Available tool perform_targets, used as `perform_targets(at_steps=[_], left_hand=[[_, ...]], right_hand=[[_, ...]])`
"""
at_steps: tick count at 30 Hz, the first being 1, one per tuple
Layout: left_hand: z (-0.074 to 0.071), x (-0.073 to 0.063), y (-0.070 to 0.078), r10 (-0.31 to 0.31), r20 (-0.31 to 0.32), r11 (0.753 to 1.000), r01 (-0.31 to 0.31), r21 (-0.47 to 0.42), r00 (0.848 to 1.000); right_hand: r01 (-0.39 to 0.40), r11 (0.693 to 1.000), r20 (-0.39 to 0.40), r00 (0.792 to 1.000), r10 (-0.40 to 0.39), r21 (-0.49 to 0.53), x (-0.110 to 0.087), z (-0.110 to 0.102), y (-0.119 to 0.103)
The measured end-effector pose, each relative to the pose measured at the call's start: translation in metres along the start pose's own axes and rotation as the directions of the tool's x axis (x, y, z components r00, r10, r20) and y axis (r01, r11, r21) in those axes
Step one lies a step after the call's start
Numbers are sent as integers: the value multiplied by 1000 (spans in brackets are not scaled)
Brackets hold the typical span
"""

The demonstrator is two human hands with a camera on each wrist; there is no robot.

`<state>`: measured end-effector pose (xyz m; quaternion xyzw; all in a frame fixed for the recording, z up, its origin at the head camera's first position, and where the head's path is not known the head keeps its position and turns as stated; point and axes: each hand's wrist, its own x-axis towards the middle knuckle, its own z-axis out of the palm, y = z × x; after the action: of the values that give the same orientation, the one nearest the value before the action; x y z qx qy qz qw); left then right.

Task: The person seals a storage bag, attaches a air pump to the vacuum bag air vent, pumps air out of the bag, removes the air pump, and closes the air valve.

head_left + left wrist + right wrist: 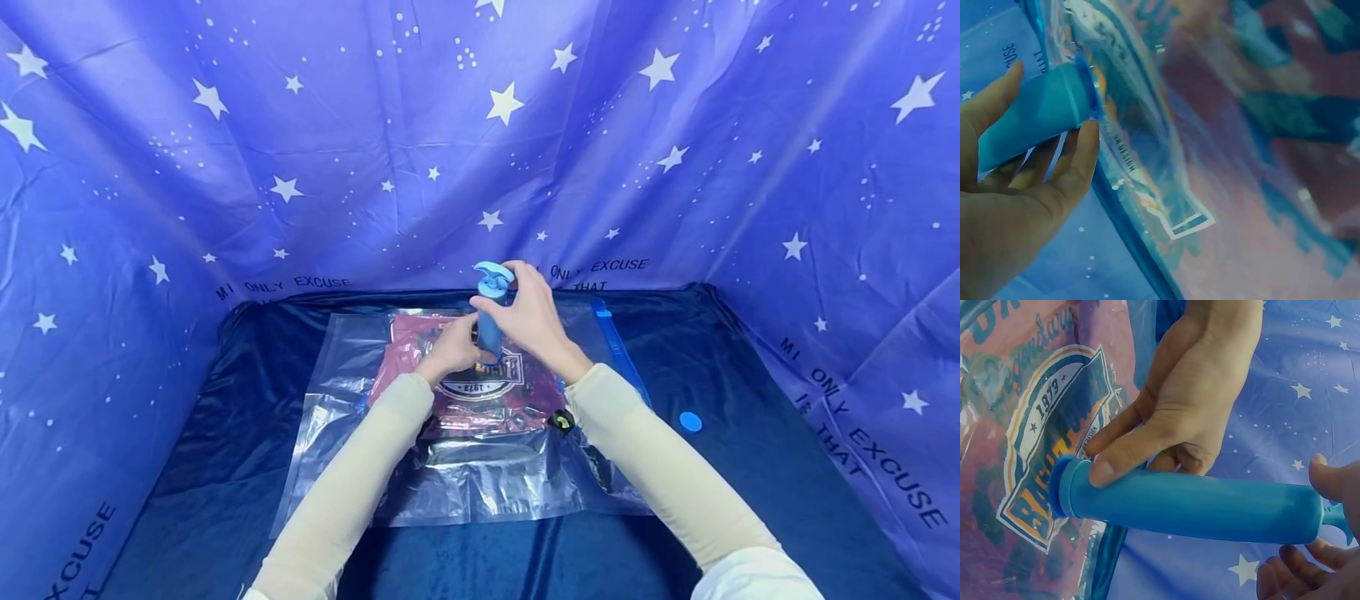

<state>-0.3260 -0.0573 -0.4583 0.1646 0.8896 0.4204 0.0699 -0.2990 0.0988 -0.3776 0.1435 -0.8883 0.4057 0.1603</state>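
Note:
A blue hand pump (pixel 491 335) stands upright on a clear plastic storage bag (pixel 330 367). Folded inside the bag is a pink garment (pixel 401 354) with a dark printed emblem. My left hand (pixel 452 344) holds the pump low on its barrel; in the right wrist view its thumb lies along the barrel by the flared base (pixel 1063 487). With thumb and fingers around the barrel's upper end, my right hand (pixel 534 312) grips the pump just below the T-shaped handle (pixel 492 271). The base meets the bag's surface over the emblem.
A round blue cap (pixel 691 422) lies on the dark blue cloth (pixel 757 492) right of the bag. Along the bag's right edge runs a blue zip strip (pixel 626 354). A small black-and-green item (pixel 561 421) is near the garment's lower right corner. Star-patterned curtains (pixel 420 125) surround the surface.

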Motion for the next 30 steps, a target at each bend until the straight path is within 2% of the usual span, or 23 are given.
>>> perform_targets(at_steps=[6,10,17,30], left_hand=[[5,-1,-7,47,-33,999,-46,28,998],[7,-3,-7,76,-58,996,-73,44,995],[12,0,-6,49,-54,998,-47,46,997],[15,1,-7,42,-88,996,-35,78,995]], right_hand=[[4,1000,-31,1000,-4,26,0,5,3],[2,999,-46,999,0,38,-1,5,5],[-16,998,-51,999,19,61,-3,3,5],[-26,996,-44,999,30,90,-1,4,8]])
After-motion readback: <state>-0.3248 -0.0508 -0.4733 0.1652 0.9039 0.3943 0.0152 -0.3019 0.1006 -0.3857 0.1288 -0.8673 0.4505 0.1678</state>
